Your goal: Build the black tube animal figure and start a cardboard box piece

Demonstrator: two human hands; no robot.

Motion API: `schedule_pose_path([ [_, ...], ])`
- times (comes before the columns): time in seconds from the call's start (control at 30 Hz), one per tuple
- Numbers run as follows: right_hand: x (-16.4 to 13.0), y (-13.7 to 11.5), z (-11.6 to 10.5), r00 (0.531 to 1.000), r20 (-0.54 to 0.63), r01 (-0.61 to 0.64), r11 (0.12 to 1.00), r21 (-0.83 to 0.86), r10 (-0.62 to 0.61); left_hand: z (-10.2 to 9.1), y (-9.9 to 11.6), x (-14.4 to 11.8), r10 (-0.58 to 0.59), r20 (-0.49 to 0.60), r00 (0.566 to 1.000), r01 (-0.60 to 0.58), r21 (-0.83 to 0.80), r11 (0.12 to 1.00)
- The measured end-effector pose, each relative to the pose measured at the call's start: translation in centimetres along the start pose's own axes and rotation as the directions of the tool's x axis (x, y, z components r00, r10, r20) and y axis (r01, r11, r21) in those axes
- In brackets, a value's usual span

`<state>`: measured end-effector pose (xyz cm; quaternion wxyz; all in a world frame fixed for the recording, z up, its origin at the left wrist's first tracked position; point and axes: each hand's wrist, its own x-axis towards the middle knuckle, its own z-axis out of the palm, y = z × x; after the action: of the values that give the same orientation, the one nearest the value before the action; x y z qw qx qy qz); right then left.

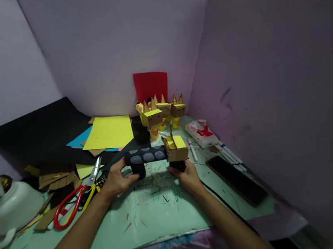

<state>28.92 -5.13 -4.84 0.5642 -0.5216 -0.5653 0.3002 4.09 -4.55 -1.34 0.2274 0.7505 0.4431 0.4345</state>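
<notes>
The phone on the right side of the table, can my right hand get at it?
Probably yes, once the right hand lets go of the spotted black figure; only a thin black strip seems to lie between hand and phone.

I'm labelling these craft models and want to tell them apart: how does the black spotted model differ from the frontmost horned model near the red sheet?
The black spotted model has a dark tube with greyish spots; the horned model shows yellow with an orange heart below its head.
The spotted one is held between the left hand and right hand; no hand touches the horned one.
Both have boxy brown-and-yellow heads.
</notes>
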Motion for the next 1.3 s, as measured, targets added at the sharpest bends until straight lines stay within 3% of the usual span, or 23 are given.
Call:
schedule_pose_path([
  [0.13,-0.1,-0.4,-0.9,0.995,-0.100,-0.031,0.999,-0.013,0.030,-0.7,0.3,-0.5,0.009,-0.094,0.996,-0.020,-0.115,0.993],
  [0.23,0.3,-0.3,-1.3,0.979,-0.194,-0.058,0.998,0.012,0.059,-0.8,0.4,-0.5,-0.050,-0.171,0.984,0.019,-0.178,0.984],
  [0.4,0.9,0.0,-1.2,0.959,-0.274,-0.059,0.996,0.067,0.075,0.0,0.5,-0.3,-0.119,-0.196,0.973,0.090,-0.150,0.985],
  [0.53,0.6,-0.4,-1.6,0.970,-0.235,-0.066,0.997,-0.025,0.059,0.6,0.3,-0.2,-0.089,-0.171,0.981,0.081,-0.051,0.995],
  [0.67,0.2,-0.8,-1.6,0.990,-0.129,-0.076,0.988,-0.137,0.059,0.9,-0.3,-0.1,-0.132,-0.233,0.963,0.131,-0.021,0.991],
  [0.8,-0.1,-0.2,-0.7,0.998,-0.009,-0.068,0.989,-0.133,0.067,1.0,-1.1,0.1,-0.182,-0.294,0.938,0.189,-0.007,0.982],
  [0.97,0.1,0.3,-0.6,0.997,0.059,-0.044,0.994,-0.099,0.050,1.1,-1.5,-0.1,-0.221,-0.326,0.919,0.255,0.066,0.965],
  [1.1,0.4,0.4,-0.7,0.996,0.052,-0.074,0.995,-0.067,0.078,1.3,-1.4,-0.5,-0.229,-0.317,0.920,0.289,0.157,0.944],
  [1.3,-0.3,-0.2,-0.9,0.989,0.012,-0.145,0.970,-0.197,0.150,0.6,0.2,-0.7,-0.225,-0.302,0.927,0.312,0.282,0.907],
])
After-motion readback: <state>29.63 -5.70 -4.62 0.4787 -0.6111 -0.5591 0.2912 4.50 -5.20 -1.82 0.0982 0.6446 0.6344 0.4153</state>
